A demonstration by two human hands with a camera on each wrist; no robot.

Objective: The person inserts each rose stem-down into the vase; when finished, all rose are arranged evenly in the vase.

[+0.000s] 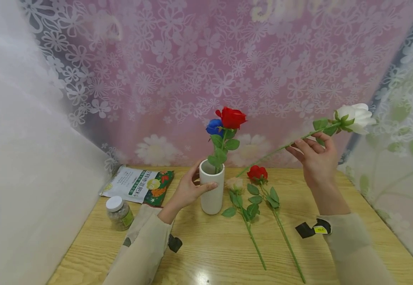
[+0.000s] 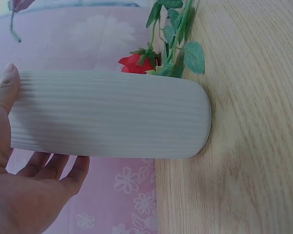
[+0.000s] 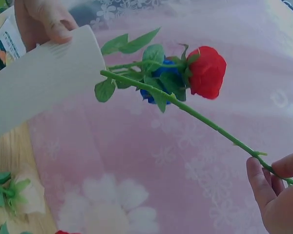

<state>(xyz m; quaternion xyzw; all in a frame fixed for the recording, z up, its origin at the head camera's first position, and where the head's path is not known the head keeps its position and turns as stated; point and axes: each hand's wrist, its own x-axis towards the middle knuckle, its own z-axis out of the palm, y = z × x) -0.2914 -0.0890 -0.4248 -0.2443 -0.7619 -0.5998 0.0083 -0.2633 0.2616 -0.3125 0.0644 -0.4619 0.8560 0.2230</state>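
Observation:
A white ribbed vase [image 1: 211,194] stands upright on the wooden table, holding a red rose [image 1: 232,118] and a blue rose [image 1: 214,127]. My left hand [image 1: 189,189] grips the vase around its upper part, thumb on the near side and fingers on the far side. My right hand [image 1: 317,156] pinches the green stem of a white rose [image 1: 357,118] just below its leaves. The rose slants, bloom up to the right, its bare stem end [image 3: 107,74] pointing toward the vase. In the right wrist view that end appears near the vase's rim; whether they touch I cannot tell.
Right of the vase, a cream rose [image 1: 235,185] and another red rose [image 1: 257,173] lie on the table [image 1: 206,253]. To the left are a printed bag [image 1: 135,185] and a white-lidded jar [image 1: 119,213]. A flowered pink curtain [image 1: 178,79] hangs behind.

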